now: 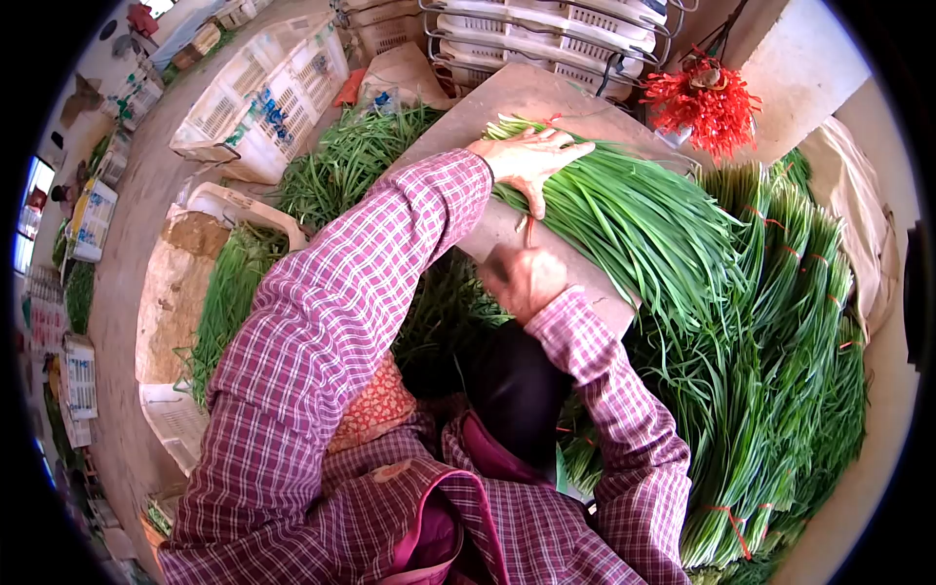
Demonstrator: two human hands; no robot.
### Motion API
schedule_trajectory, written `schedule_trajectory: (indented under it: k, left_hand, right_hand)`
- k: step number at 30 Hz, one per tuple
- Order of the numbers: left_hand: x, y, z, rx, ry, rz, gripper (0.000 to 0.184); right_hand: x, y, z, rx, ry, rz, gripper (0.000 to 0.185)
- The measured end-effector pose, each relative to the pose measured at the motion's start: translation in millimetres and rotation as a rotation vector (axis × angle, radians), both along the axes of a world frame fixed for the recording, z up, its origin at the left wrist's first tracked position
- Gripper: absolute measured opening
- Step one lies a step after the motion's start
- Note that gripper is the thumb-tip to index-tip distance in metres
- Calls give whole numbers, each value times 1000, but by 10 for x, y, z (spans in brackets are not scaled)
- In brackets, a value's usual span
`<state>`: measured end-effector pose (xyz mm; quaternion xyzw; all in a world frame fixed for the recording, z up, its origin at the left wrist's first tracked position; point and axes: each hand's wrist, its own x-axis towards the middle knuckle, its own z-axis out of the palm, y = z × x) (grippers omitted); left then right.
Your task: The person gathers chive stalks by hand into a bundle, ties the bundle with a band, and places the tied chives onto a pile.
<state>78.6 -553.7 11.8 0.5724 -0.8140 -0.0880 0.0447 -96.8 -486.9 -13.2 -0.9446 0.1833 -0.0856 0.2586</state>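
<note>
A loose bundle of long green garlic chives [624, 210] lies across a board [546, 93], its pale cut ends toward the upper left. My left hand [526, 164] rests on the bundle near those ends, fingers stretched out and thumb apart. Just below it my right hand [526, 281] is closed, partly smeared by motion. A thin red tie [529, 232] runs from the bundle's underside into the right hand's fingers. A bit of red also shows at the bundle's far side.
Tied chive bundles [751, 419] are piled at my right. A bunch of red ties [704, 105] hangs at the upper right. Loose greens [356, 161] lie left of the board. A white crate [268, 97] and stacked crates [546, 39] stand farther back.
</note>
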Motion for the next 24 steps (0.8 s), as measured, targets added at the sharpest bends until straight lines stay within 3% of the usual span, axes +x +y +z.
schedule_trajectory:
  k: [3,5,6,8,9,11,13,19,24]
  left_hand:
    - [9,-11,15,29,35,-2,127]
    - [6,-10,11,39,36,9,126]
    - [21,-2,-3,38,39,13,126]
    - [25,-32,-27,13,46,-2,124]
    - [23,-31,-18,10,44,-5,124]
    - [12,-25,-10,2,29,0,122]
    - [22,-10,-2,-19,55,-8,121]
    - [-44,37,54,-15,61,26,115]
    - [-40,26,74,9,39,31,112]
  right_hand:
    - [-125,415,190,466,-55,692,26]
    - [-188,304,304,382,-206,571,21]
    - [-222,155,310,218,-311,339,13]
    - [-281,-207,243,-132,-256,-39,8]
    - [-320,-384,123,-310,-200,-55,13]
    - [-354,-574,-105,-413,-134,15,28]
    - [-291,-619,-205,-529,-124,112,27]
    - [-155,-663,-274,-541,-134,176,21]
    - [-176,-641,-309,-224,-434,-15,13]
